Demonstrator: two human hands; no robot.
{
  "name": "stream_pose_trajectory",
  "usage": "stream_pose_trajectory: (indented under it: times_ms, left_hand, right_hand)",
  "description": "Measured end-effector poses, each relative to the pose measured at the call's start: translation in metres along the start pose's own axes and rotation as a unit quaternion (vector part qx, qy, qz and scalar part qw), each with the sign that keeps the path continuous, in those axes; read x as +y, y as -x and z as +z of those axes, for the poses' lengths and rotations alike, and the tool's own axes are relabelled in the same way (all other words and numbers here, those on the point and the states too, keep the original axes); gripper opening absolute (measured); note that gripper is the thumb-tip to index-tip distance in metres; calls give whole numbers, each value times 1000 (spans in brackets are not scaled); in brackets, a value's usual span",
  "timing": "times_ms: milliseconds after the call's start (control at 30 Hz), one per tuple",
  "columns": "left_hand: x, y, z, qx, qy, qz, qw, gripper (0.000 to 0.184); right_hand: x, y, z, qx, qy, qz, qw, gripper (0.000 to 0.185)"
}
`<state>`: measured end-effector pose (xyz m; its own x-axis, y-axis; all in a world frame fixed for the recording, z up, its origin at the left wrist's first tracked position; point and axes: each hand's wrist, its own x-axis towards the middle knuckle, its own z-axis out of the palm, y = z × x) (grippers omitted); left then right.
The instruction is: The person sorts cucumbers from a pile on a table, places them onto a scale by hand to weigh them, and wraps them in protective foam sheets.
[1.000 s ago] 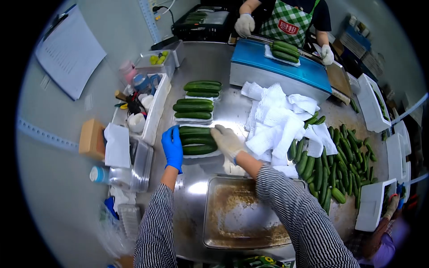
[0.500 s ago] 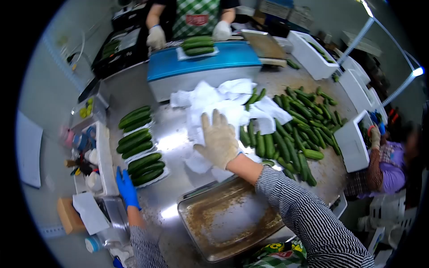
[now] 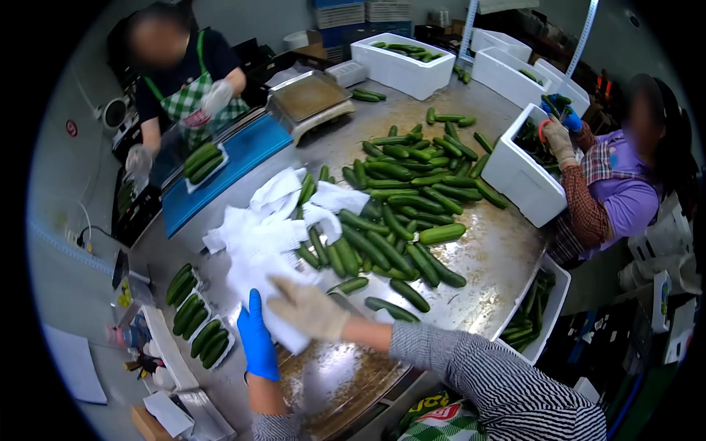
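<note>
My left hand [image 3: 259,334], in a blue glove, is beside the front of a heap of crumpled white cloth-like sheets [image 3: 257,246]. Its fingers stretch upward. My right hand [image 3: 312,310], in a cream glove, reaches over the near end of the sheets, smeared by motion; whether it grips one cannot be made out. Right of the sheets spreads a big pile of cucumbers [image 3: 412,184]. Several cucumber packs [image 3: 193,317] on white trays stand in a row to the left. Under my hands lies a stained metal tray [image 3: 346,378].
A co-worker [image 3: 191,88] stands behind a blue-topped machine [image 3: 224,173] bearing a cucumber pack. Beside it is a scale [image 3: 309,95]. Another person [image 3: 610,184] handles cucumbers at a white foam box [image 3: 522,169]. More foam boxes [image 3: 404,70] line the back.
My view has swung right. My left hand has moved from beside the packs to the white sheets, close to my right hand. The co-worker's hands have moved apart from the blue-topped machine.
</note>
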<state>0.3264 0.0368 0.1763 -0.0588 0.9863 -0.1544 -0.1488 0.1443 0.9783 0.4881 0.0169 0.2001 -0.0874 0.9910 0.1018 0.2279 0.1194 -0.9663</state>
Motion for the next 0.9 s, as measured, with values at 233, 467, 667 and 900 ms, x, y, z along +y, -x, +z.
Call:
stream_pose_trajectory:
  times_ms: [233, 467, 667, 900]
  left_hand:
    - [-25, 47, 66, 103, -1, -6, 995, 34]
    - [-34, 102, 128, 3, -132, -38, 991, 27]
    - [-48, 94, 167, -65, 8, -174, 983, 52]
    - [-93, 10, 228, 46, 53, -144, 987, 56]
  right_hand:
    - [69, 67, -141, 45, 112, -68, 990, 33]
    - [153, -68, -295, 220, 490, 106, 837, 43]
    - [172, -108, -315, 219, 442, 64, 868, 29]
    - [138, -29, -246, -78, 169, -153, 970, 24]
